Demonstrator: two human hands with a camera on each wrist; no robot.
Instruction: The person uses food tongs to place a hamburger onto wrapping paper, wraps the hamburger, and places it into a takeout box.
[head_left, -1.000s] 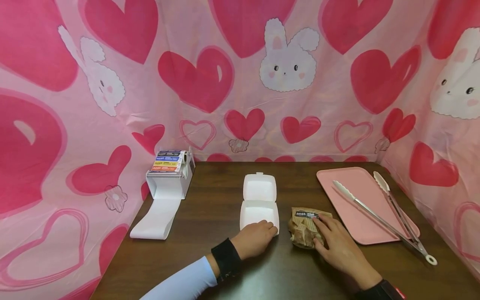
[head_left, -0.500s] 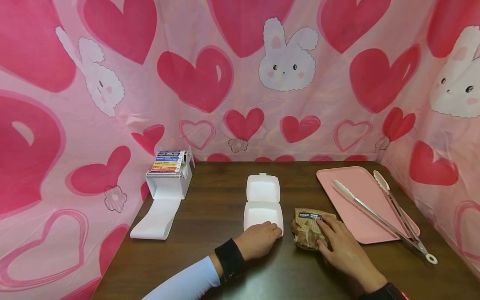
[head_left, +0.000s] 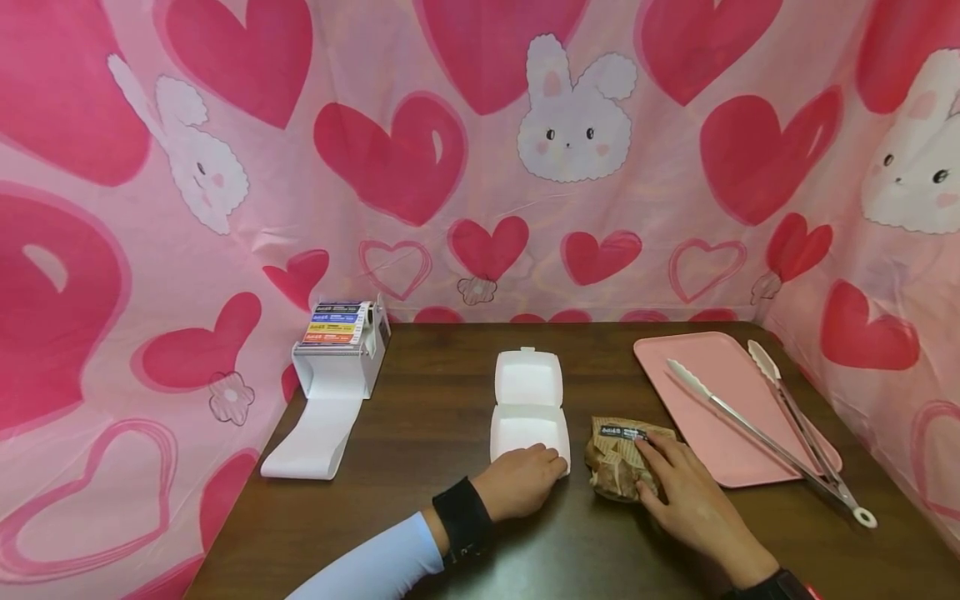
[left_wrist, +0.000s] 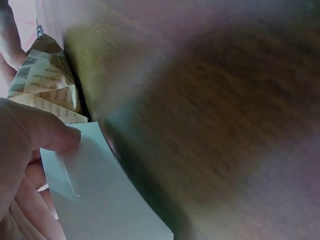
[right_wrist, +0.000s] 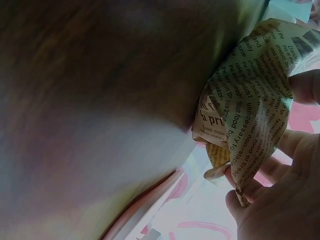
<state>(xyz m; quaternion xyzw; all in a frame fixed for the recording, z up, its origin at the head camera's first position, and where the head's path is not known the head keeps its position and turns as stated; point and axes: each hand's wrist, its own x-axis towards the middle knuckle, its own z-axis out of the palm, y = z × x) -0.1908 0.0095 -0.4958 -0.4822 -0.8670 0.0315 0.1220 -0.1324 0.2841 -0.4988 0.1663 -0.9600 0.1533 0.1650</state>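
My left hand (head_left: 521,483) grips the near wall of an open white clamshell takeout box (head_left: 528,425). In the left wrist view, its thumb (left_wrist: 55,134) lies along the outer face of the box (left_wrist: 105,185), with the other fingers behind that wall. A bundle wrapped in brown printed paper (head_left: 618,462) sits just right of the box on the table. My right hand (head_left: 697,500) holds the bundle from its right side, thumb toward me. The right wrist view shows thumb and fingers around the crumpled paper (right_wrist: 255,95). What the paper contains is hidden.
Metal tongs (head_left: 757,433) with pale tips lie across a pink tray (head_left: 697,350) at the right. At the back left stands a label dispenser (head_left: 341,350), its white strip (head_left: 311,442) trailing onto the dark wooden table (head_left: 420,367). Pink heart-patterned cloth (head_left: 450,83) surrounds the table.
The white takeout box has slid a little to the right with my left hand. The wrapped bundle and my right hand have shifted slightly right too. Both grips look the same.
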